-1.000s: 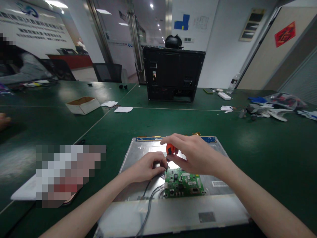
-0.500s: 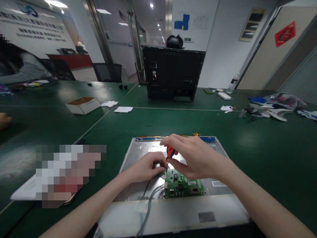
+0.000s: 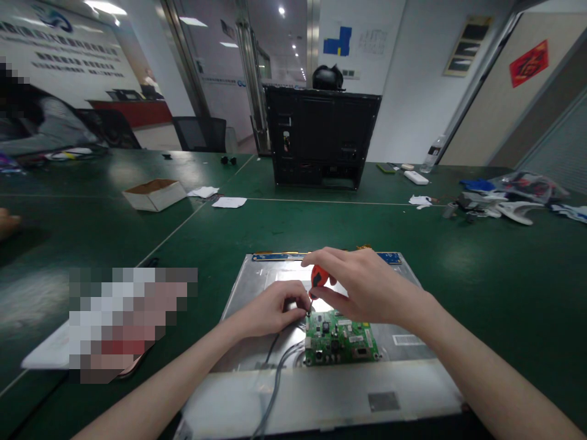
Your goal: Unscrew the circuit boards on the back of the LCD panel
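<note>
A red-and-black screwdriver (image 3: 320, 278) is in my right hand (image 3: 362, 284), its handle held between thumb and fingers. Its shaft points down at the upper left corner of a green circuit board (image 3: 342, 339). My left hand (image 3: 279, 305) is closed in a pinch right at the screwdriver's tip; whatever lies between those fingertips is too small to make out. The board lies on the metal back of a display panel (image 3: 243, 293). Grey cables (image 3: 277, 382) run from the board's left side down over the panel's near edge.
A black monitor housing (image 3: 321, 137) stands upright across the green table (image 3: 367, 226). To the left are an open cardboard box (image 3: 155, 197), papers and a blurred-out item (image 3: 132, 327). At right lie a plastic bottle (image 3: 432, 154) and a pile of parts (image 3: 495, 205). Another person's sleeve (image 3: 64, 125) shows far left.
My right hand has turned the screwdriver handle a little and shifted slightly right, showing more of the board. My left hand stays where it was.
</note>
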Available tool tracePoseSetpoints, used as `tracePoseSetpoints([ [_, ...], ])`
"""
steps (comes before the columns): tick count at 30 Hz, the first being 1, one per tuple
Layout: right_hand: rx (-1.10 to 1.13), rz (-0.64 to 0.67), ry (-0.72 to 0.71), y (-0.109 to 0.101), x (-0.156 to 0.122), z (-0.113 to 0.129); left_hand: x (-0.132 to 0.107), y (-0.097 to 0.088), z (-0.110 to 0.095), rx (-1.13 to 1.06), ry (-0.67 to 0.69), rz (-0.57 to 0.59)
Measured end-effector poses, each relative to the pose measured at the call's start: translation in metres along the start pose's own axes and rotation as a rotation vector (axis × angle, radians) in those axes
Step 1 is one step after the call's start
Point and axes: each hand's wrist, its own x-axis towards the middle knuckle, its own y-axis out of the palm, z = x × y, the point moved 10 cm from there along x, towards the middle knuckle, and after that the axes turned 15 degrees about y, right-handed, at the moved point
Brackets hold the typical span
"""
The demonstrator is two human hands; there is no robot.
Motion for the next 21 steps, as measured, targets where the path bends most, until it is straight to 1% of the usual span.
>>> tracePoseSetpoints([
  [8, 0.017, -0.004, 0.000, -0.0002, -0.0017, -0.0024, -0.0015, 0.0000, 0.0044, 0.031, -0.043, 0.009],
  [16, 0.040, -0.017, -0.041, -0.0044, -0.0044, 0.0026, -0.0017, 0.0006, 0.0046, -0.002, -0.005, -0.002],
  [21, 0.032, -0.028, -0.046, -0.0038, -0.0039, 0.0022, -0.0009, 0.0000, 0.0037, 0.009, -0.006, -0.009],
])
